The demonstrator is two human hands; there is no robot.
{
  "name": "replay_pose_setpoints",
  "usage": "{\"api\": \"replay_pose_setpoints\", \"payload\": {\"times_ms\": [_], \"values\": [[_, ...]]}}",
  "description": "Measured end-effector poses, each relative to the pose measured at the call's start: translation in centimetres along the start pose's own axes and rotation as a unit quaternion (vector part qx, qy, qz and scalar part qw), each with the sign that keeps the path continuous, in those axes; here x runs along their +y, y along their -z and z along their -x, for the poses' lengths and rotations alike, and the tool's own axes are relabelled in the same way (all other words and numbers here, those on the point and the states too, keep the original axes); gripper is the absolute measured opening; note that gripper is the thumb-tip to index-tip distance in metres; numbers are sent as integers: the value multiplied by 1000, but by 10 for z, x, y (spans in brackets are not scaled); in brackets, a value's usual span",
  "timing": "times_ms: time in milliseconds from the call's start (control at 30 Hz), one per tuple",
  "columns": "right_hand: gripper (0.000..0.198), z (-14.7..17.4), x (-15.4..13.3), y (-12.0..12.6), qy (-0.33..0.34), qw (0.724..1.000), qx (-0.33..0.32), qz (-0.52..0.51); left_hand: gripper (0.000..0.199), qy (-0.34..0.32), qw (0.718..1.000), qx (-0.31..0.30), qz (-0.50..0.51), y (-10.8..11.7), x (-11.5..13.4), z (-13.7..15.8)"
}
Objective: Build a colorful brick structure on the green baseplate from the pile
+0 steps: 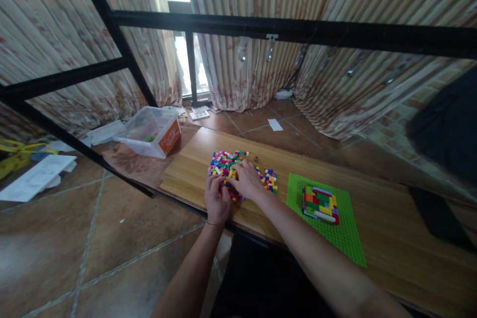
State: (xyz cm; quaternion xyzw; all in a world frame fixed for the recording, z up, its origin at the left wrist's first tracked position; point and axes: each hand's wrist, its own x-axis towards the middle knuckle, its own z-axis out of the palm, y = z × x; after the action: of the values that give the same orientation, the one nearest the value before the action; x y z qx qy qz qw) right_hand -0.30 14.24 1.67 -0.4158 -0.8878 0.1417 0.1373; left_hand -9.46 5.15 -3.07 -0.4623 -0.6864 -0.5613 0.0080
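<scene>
A pile of small multicoloured building bricks (224, 159) is spread on the wooden tabletop (190, 159). My left hand (217, 201) rests at the pile's near left side, its fingers bent and its thumb apart from them. Over the middle of the pile lies my right hand (246, 178), thumb and fingers spread among the bricks; no held brick shows in either hand. Some bricks under the palms are hidden. To the right, a green baseplate (345, 231) carries a low rectangular build of coloured bricks (321, 204), with a white long piece along its near side.
A clear plastic box (143, 131) with an orange label stands beyond the table's left end. Black metal frame bars (231, 22) cross in front of the curtains (238, 69). A dark flat object (439, 213) lies at the table's right. Papers lie on the tiled floor (122, 253).
</scene>
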Motion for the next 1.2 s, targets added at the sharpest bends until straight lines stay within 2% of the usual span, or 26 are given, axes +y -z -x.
{"api": "replay_pose_setpoints", "payload": {"times_ms": [233,300,367,433,500,567,600,667,733,800,867,967,1067,1200], "values": [[19,-1,2,-1,9,999,21,-27,19,-11,1000,-5,-6,2,1,-1],[16,5,2,2,3,996,58,-73,19,-12,1000,-8,-7,2,2,-1],[17,16,1,7,-19,980,102,-172,20,-12,1000,-9,-9,3,3,-1],[21,31,0,13,-43,937,131,-320,20,-12,1000,-10,-10,3,3,-2],[26,49,-1,20,-69,872,141,-463,19,-14,1000,-9,-12,3,3,-3],[29,68,0,27,-97,819,143,-548,18,-16,1000,-5,-15,3,3,-5],[29,77,2,30,-111,802,146,-568,17,-16,1000,-2,-16,3,3,-5],[30,96,5,34,-131,788,152,-581,15,-11,1000,0,-11,5,9,-5],[29,115,9,33,-136,798,157,-566,19,9,1000,-20,16,7,22,1],[30,134,13,31,-135,826,150,-527,24,55,992,-82,77,9,42,13],[32,150,16,28,-137,855,135,-482,24,110,965,-184,153,9,63,29],[35,169,19,28,-146,886,112,-426,17,185,910,-294,227,5,89,50],[36,178,24,31,-151,898,112,-398,12,216,876,-358,242,-3,101,57],[38,184,34,33,-162,892,147,-395,8,212,872,-384,218,-14,113,51]]}}
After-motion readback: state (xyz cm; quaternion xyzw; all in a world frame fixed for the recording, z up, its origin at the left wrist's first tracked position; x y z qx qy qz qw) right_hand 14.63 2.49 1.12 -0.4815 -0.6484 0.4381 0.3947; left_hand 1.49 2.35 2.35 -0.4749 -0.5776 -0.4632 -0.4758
